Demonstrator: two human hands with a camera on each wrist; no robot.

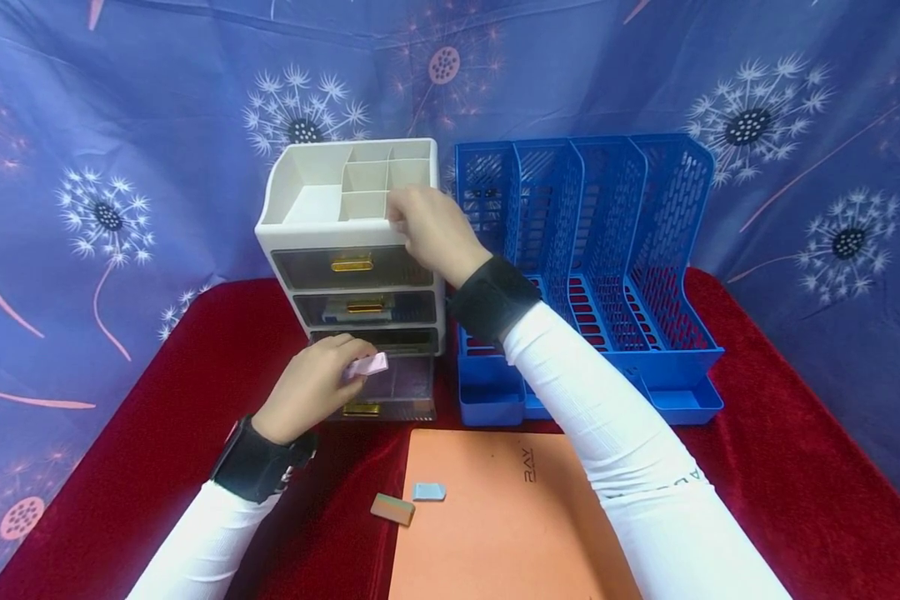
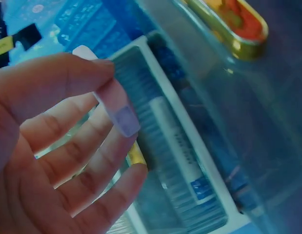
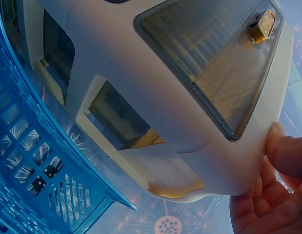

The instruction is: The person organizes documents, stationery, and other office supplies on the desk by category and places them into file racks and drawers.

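Note:
My left hand (image 1: 311, 390) pinches a small pale pink block, probably an eraser (image 1: 367, 366), between thumb and fingers. It hovers over the pulled-out bottom drawer (image 1: 412, 379) of a white desktop organizer (image 1: 273, 237). In the left wrist view the pink eraser (image 2: 116, 107) sits under the thumb, the other fingers spread out behind it. My right hand (image 1: 437, 233) grips the organizer's top front rim at the right corner. The right wrist view shows its thumb (image 3: 290, 151) on the front face, with fingers curled at the rim.
A blue file rack (image 1: 607, 250) stands right of the organizer. On the red cloth lies an orange folder (image 1: 487, 533) with a light blue block (image 1: 429, 492) on it. An orange-and-green block (image 1: 392, 509) lies by its left edge. A white marker (image 2: 177, 146) shows inside a drawer.

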